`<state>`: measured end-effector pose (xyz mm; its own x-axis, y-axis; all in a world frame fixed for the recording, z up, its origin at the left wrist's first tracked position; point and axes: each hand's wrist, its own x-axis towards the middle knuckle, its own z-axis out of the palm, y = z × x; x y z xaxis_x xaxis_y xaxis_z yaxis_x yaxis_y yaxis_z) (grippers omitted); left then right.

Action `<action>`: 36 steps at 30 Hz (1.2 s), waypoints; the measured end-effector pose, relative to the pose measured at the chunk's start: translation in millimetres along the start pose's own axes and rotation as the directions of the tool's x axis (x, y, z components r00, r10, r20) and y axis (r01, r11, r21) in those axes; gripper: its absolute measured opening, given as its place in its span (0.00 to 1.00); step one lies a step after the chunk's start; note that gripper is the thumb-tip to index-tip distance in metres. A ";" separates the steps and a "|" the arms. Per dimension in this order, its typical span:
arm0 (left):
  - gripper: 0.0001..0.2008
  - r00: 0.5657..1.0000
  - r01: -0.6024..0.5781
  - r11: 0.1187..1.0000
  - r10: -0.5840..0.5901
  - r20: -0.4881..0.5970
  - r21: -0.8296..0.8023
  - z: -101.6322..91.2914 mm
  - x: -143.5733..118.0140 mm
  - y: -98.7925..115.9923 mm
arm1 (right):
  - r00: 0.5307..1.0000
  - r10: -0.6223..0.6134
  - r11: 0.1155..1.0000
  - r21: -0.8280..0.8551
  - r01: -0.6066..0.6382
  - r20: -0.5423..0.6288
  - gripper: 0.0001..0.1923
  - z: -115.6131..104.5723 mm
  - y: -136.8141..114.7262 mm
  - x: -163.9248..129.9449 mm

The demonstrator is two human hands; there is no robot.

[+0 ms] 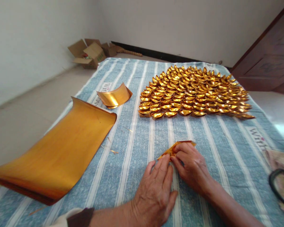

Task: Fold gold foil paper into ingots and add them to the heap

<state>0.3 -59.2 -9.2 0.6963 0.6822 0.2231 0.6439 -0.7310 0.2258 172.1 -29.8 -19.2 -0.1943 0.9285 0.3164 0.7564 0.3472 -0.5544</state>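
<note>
Both hands are pinching a small gold foil sheet (pixel 174 148) flat on the striped cloth (pixel 137 138), just in front of the rows of folded gold ingots (pixel 191 93) — left hand (pixel 156 186) pressing, right hand (pixel 191 165) creasing. Firm, even pressure along the fold would likely keep it crisp. The cloth's printing is reading partly as "With" — the rest is illegible.

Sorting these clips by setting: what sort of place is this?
Probably a room in a home: a striped cloth spread on a tiled floor, plain white walls, cardboard boxes in the corner, a wooden door.
</note>
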 end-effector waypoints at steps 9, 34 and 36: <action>0.23 1.000 0.011 1.000 -0.011 -0.009 -0.009 0.8 -0.1 0.4 | 1.000 -0.012 0.999 -0.039 0.013 0.004 0.14 0.9 -0.1 0.4; 0.28 0.995 -0.086 0.990 0.091 -0.043 0.108 11.5 10.5 -19.3 | 0.977 0.081 0.983 -0.148 -0.112 -0.197 0.09 16.7 0.6 -2.1; 0.27 0.996 -0.080 0.991 0.084 -0.035 0.112 11.5 10.5 -19.2 | 0.975 0.083 0.986 -0.122 -0.109 -0.204 0.08 16.6 0.4 -2.7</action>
<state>-1.1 -38.2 -22.1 0.7363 0.6185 0.2744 0.6180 -0.7798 0.0996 162.5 -30.0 -33.1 0.0008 0.9077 0.4197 0.8435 0.2248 -0.4878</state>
